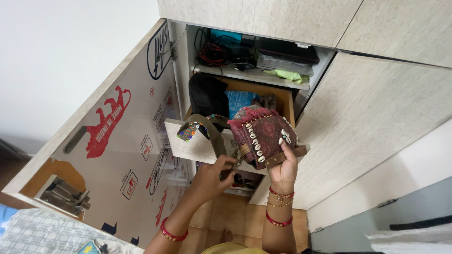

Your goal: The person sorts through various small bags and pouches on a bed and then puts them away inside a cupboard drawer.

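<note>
Both hands grip a soft maroon shell-trimmed bag just above the open drawer: right hand clasps its base, left hand pinches the olive strap. Light, floppy cloth; probably best held underneath.

2 hands: left, right. 1 embroidered shell bag. 1 open cupboard door. 1 pulled-out drawer. 1 shelf w/ cables.

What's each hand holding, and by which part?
Right hand holds the maroon shell-trimmed bag by its lower edge. Left hand grips the bag's olive strap near where it joins the bag.
</note>
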